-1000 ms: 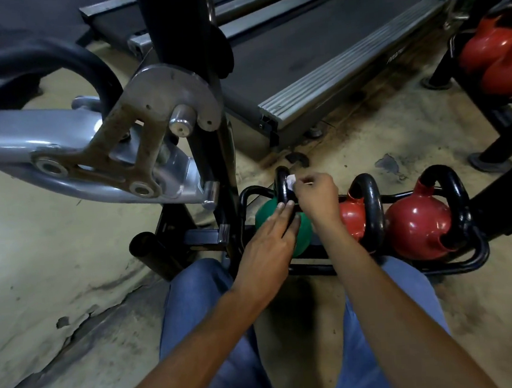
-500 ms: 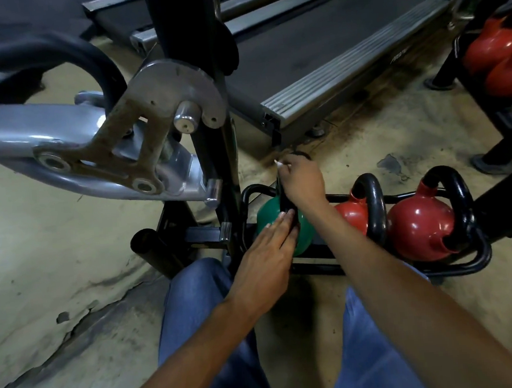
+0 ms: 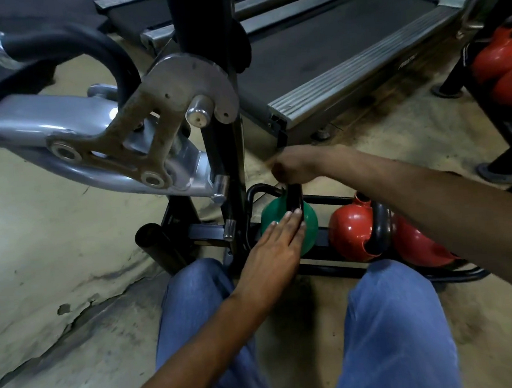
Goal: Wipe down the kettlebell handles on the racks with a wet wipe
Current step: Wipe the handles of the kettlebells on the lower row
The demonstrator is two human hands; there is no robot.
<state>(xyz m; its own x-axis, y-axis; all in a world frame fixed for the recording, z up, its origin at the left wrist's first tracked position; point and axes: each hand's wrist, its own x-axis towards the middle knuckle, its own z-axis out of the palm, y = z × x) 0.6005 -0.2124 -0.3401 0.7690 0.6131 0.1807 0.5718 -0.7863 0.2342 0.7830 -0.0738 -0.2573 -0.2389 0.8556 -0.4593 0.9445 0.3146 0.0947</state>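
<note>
Three kettlebells sit in a row on the low black rack (image 3: 331, 270) on the floor. The one I am working on is the green kettlebell (image 3: 309, 224) at the row's 9 o'clock end, just past my knees. Its black handle (image 3: 295, 200) stands up from the ball. My right grip (image 3: 298, 166) is at the top of that handle, fingers curled down over it. The hand is blurred, and I cannot tell from here whether the wet wipe is inside it. My left grip (image 3: 271, 253) lies flat on the near side of the green ball, fingers straight and together, with the fingertips (image 3: 294, 213) touching the foot of the handle.

Just beside the green one, at its 3 o'clock, is a red kettlebell (image 3: 348, 232) with a black loop handle. A second red kettlebell (image 3: 421, 252) follows it, partly hidden behind my right forearm.

A black post (image 3: 234, 171) comes down right at the rack's 9 o'clock end. At 10 o'clock from there hangs the silver machine arm (image 3: 59, 123) with its rusty pivot plate (image 3: 162, 109). A treadmill (image 3: 328, 44) lies at 12 to 1 o'clock, well apart from the rack. At 2 o'clock a black stand (image 3: 506, 125) carries more red kettlebells (image 3: 504, 61). The concrete floor (image 3: 53, 240) is cracked at 8 o'clock, and my blue jeans (image 3: 393, 320) fill 6 o'clock.
</note>
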